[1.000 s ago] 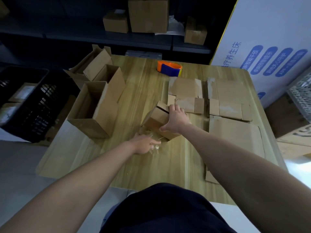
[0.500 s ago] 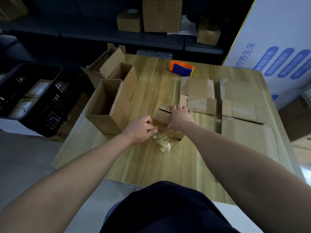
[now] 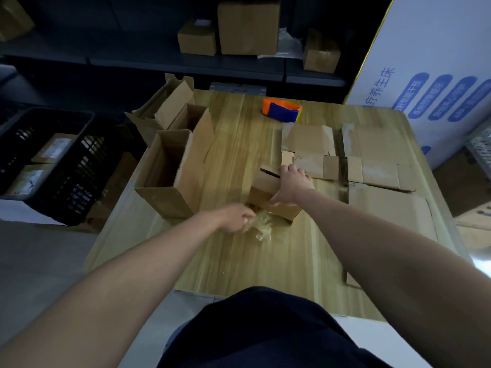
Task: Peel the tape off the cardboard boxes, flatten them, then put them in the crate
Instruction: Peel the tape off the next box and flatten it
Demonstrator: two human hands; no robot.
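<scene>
Your right hand (image 3: 291,185) grips the small cardboard box (image 3: 261,193) near the middle of the table (image 3: 239,264), with the fingers curled over its top. Your left hand (image 3: 235,217) is blurred at the crumpled tape (image 3: 263,228) just beside the box, and I cannot tell its grip. The black crate (image 3: 79,179) stands beyond the table's left edge.

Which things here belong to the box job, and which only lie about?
Job: small box held by right hand; peeled tape at left hand; open boxes; flattened cardboard; black crate.
Lying about: tape dispenser; shelf boxes; white printed board.
</scene>
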